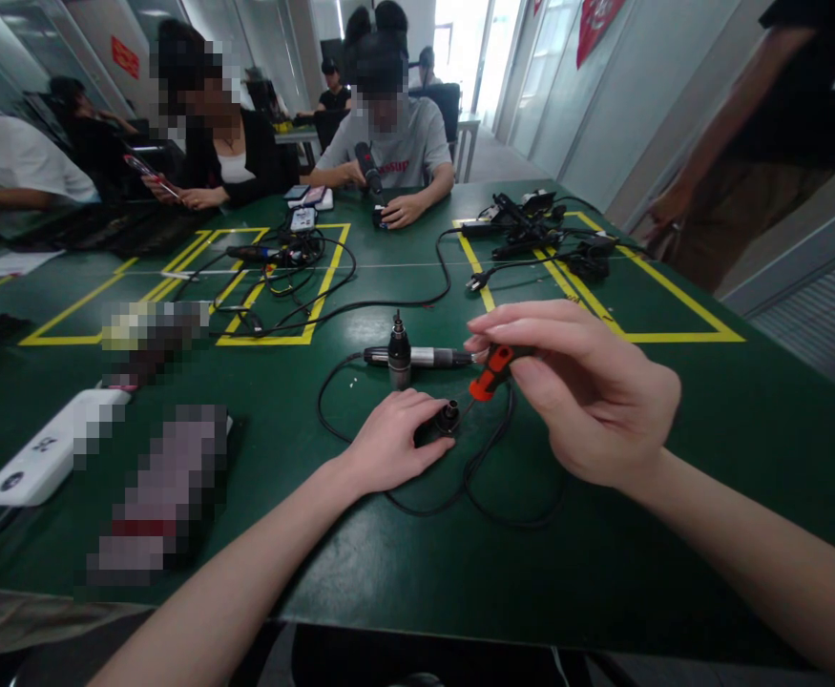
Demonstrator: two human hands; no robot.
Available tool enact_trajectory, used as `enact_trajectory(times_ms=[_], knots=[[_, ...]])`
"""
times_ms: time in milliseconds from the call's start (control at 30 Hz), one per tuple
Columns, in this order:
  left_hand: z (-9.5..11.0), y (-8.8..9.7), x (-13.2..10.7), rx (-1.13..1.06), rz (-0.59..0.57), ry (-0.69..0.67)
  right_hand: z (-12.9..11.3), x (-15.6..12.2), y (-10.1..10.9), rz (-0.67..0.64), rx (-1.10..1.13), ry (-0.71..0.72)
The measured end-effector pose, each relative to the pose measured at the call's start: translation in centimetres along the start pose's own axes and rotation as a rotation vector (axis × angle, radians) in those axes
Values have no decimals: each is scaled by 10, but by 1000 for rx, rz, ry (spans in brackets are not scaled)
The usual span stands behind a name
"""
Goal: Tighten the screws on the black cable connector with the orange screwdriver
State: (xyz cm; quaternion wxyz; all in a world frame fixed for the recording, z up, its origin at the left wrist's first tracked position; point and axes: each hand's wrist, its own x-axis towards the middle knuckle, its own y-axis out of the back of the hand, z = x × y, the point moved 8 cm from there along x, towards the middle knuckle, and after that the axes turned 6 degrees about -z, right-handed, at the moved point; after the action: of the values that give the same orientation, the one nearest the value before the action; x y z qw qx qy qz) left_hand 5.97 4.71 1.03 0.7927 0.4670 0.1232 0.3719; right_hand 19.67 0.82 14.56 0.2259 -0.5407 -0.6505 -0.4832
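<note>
Clearly, screwdriver point(492, 373) within right grip point(595, 401).

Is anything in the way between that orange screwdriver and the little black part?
Nothing visible. The orange screwdriver, in the right hand, points down toward the black part held by the left hand; whether its tip touches is too small to tell.

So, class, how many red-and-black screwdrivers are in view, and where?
1: the screwdriver is in the right hand, its shaft angled down toward the dark piece at the left hand. More may be hidden in the far heap of cables.
</note>
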Motion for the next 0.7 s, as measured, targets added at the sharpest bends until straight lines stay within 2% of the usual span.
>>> enact_trajectory(times_ms=[167,367,567,700], knots=[[0,0,0,-2,3,-7,-4,1,4,39,26,66],[2,1,0,-5,11,-21,-1,-1,1,33,34,11],[1,0,0,2,2,-5,1,-2,-4,-32,40,-16],[1,0,0,-5,0,-6,-1,1,-2,-26,-4,21]])
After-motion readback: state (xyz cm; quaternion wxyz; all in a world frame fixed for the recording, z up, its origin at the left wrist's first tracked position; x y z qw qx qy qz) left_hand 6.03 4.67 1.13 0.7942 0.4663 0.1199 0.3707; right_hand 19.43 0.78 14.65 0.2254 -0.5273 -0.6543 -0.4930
